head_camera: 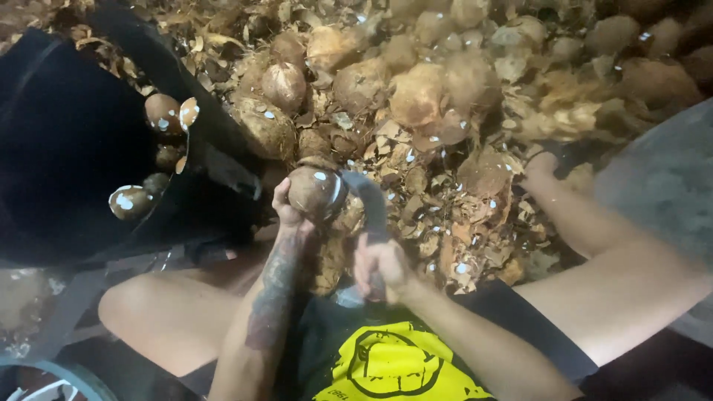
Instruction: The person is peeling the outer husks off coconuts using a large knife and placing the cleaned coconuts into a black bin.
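Note:
My left hand [286,212] grips a brown husked coconut [313,191] and holds it up in front of my lap. My right hand [380,269] is closed around the handle of a curved dark blade [368,200], whose tip rests against the coconut's right side. Both forearms reach forward from the bottom of the view between my bare knees. Small white chips speckle the coconut's shell.
A heap of brown coconuts [416,93] and torn husk pieces [453,223] covers the ground ahead. A black tub [67,141] at left holds a few chipped coconuts [165,113]. My right leg [594,245] stretches into the husks. A grey surface [668,178] lies at right.

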